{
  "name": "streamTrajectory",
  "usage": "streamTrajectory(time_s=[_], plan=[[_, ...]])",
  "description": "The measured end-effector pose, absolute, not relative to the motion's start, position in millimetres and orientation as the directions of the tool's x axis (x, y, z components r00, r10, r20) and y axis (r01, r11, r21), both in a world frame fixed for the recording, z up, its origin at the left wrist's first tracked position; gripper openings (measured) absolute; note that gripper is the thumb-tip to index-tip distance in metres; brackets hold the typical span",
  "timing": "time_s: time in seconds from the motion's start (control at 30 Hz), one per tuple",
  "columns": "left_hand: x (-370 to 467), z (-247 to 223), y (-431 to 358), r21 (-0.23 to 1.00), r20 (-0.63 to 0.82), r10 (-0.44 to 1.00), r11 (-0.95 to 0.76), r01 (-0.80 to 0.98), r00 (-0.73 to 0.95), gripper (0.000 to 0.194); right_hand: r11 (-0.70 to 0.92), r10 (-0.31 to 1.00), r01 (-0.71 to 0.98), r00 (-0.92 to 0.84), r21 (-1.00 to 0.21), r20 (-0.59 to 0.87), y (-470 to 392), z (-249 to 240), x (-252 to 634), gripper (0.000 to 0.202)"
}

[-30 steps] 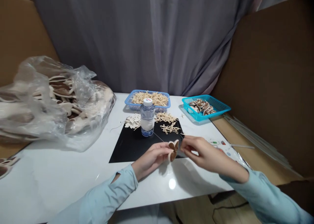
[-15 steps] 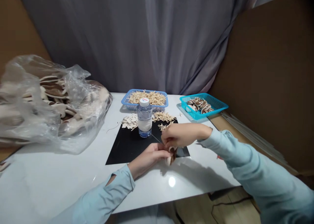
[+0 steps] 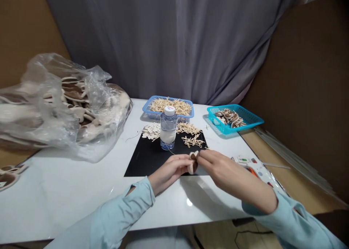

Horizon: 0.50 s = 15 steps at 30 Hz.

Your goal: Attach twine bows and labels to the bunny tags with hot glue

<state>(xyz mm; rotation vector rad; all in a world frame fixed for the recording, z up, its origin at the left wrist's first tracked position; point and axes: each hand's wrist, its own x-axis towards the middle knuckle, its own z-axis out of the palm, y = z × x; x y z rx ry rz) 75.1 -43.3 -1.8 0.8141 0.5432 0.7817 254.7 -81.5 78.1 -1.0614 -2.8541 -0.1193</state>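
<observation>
My left hand pinches a small brown-and-cream fabric piece above the near edge of the black mat. At the piece's right side, my right hand has its fingers closed together. What they hold, if anything, is hidden behind the knuckles. A thin thread runs from beside the clear bottle toward my left hand. The bottle stands upright on the mat, white-capped, with something white inside or behind its wall.
Cream elastic loops and white paper tags lie on the mat. Behind sits a blue basket of loops. A turquoise basket holds fabric pieces. Left, a plastic bag bulges with more. Small tools, one with an orange handle, lie right.
My right hand has swung lower and to the right, from above the fabric piece to its side. My left hand keeps its hold. The whole view has shifted slightly.
</observation>
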Motion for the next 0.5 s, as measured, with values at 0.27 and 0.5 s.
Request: streamTrajectory(time_s=[0.27, 0.5], plan=[[72, 8, -47, 0.864, -0.124, 0.740, 0.408, -0.295, 0.661, 0.009, 0.711, 0.624, 0.505, -0.774, -0.490, 0.109, -37, 75, 276, 0.016], [72, 7, -45, 0.898, -0.177, 0.723, 0.396, -0.192, 0.668, 0.008, 0.750, 0.398, 0.439, -0.897, -0.495, -0.194, -7, 108, 249, 0.013]])
